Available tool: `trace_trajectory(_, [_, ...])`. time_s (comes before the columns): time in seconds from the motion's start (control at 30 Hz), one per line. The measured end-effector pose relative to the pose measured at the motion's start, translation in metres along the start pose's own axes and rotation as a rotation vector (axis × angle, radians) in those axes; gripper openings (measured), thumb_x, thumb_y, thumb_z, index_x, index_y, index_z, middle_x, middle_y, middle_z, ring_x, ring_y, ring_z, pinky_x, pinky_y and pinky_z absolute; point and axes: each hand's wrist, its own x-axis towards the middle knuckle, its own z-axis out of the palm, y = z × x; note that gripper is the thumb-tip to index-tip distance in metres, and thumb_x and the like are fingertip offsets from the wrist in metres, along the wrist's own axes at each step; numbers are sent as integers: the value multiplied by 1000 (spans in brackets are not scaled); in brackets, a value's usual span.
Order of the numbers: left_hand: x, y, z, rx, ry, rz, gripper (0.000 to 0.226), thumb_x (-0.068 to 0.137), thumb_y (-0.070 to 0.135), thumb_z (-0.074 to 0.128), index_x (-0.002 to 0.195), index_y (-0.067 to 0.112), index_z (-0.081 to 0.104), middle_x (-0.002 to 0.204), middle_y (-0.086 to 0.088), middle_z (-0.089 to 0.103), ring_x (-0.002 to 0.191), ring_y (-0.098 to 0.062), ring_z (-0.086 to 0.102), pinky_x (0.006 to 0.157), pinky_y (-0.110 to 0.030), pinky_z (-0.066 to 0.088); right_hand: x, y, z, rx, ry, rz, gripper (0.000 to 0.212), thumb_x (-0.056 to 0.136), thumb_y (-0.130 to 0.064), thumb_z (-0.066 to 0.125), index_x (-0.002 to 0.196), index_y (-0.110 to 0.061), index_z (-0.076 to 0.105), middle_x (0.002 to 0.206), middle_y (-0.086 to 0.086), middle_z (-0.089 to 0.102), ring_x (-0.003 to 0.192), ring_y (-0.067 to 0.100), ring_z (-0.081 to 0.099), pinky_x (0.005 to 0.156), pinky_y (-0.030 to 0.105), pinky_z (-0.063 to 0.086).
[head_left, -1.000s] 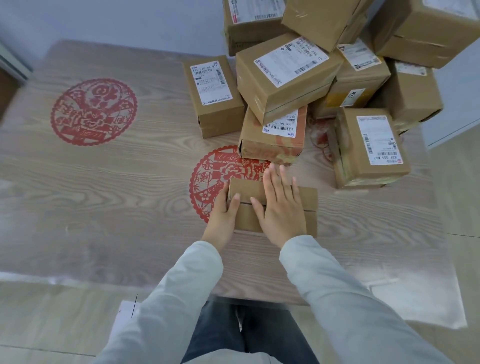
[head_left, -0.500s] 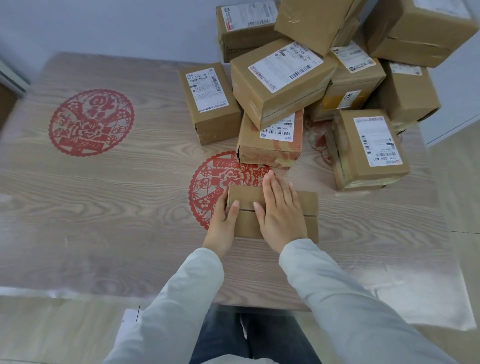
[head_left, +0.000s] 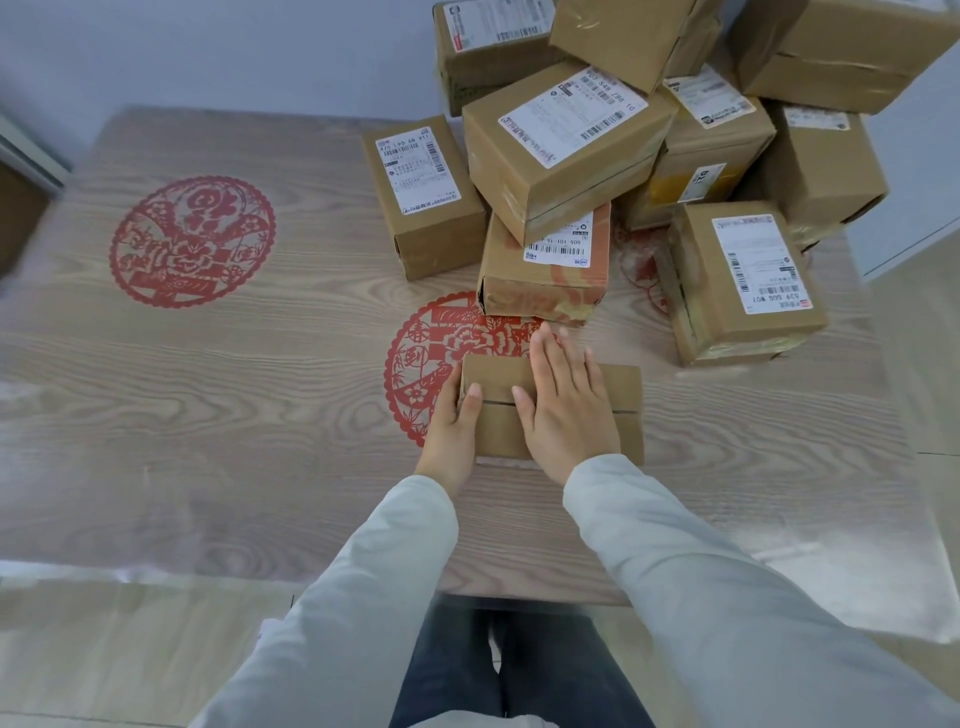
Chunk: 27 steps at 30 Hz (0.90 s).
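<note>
A small plain cardboard box (head_left: 626, 387) lies flat on the wood-grain table (head_left: 260, 395), partly over a red paper-cut circle (head_left: 426, 353). A seam runs along its top. My left hand (head_left: 451, 434) holds the box's left end, thumb on top and fingers down the side. My right hand (head_left: 566, 410) lies flat on the top with straight fingers that reach past the far edge.
A heap of labelled cardboard parcels (head_left: 566, 145) fills the far right of the table. The nearest ones are an orange-taped parcel (head_left: 545, 275), a parcel at the right (head_left: 743, 280) and one at the left (head_left: 426, 197). A second red paper-cut circle (head_left: 192, 241) marks the far left.
Both hands stay on the small box, which has not shifted on the table. My view has tipped, so everything sits a little lower in the frame.
</note>
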Motion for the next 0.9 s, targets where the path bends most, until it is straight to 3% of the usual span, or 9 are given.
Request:
trace_trajectory(0.13, [-7,6,-3,29,-43,10,52,101,38,39,150,30,24,149,5,39,134,-14,39,113,-41,33,-2,6,-13,209,-7,-27,76,96,-56,9,146,-3,30,155,11,24,145,20,14,119,33,4])
trace_trajectory(0.2, [-9,8,-7,41,-82,-1,53,100,42,38,150,34,22,149,10,36,136,-12,36,115,-39,30,-8,15,-27,407,29,17,77,90,-59,24,147,-9,29,158,3,16,145,12,2,117,26,3])
trace_trajectory(0.33, [-18,7,-20,73,-89,12,55,99,44,37,151,34,20,149,18,28,132,2,25,108,-22,19,-41,39,-51,682,182,237,86,79,-60,59,147,-16,30,155,-8,18,146,10,11,115,22,10])
trace_trajectory(0.43, [-28,-5,-33,88,-110,37,55,99,38,41,150,31,22,146,20,30,128,6,26,103,-19,21,-70,56,-48,907,25,447,103,62,-53,68,149,-26,20,153,-15,18,142,3,16,118,33,16])
trace_trajectory(0.53, [-36,-19,-40,129,-170,45,60,95,42,50,149,26,29,145,15,40,129,3,38,108,-22,28,-85,63,-30,975,-190,492,117,53,-44,83,149,-30,19,150,-19,23,139,2,24,117,37,22])
trace_trajectory(0.6, [-37,-23,-37,153,-203,33,60,92,45,53,146,27,32,136,16,50,120,10,45,109,-26,32,-88,62,-18,1008,-200,499,104,61,-29,87,147,-24,29,144,-11,42,132,5,39,114,37,31])
trace_trajectory(0.7, [-35,-18,-29,144,-198,54,62,88,41,52,145,28,31,131,19,51,114,17,46,96,-10,36,-82,58,-17,1097,-117,600,74,75,-15,79,139,-19,41,125,-10,58,119,6,53,105,34,42])
trace_trajectory(0.83, [-30,-6,-22,136,-126,115,49,93,33,52,139,29,38,126,18,56,106,18,52,81,-1,42,-70,57,-36,1116,-35,745,39,86,-32,67,120,-18,58,110,-4,66,102,10,61,80,23,47])
trace_trajectory(0.9, [-29,-4,-18,142,-99,121,43,95,32,50,136,28,41,123,18,57,103,17,54,79,-3,43,-65,57,-41,1066,-35,803,33,88,-43,61,110,-18,63,100,-5,68,94,11,62,73,23,43])
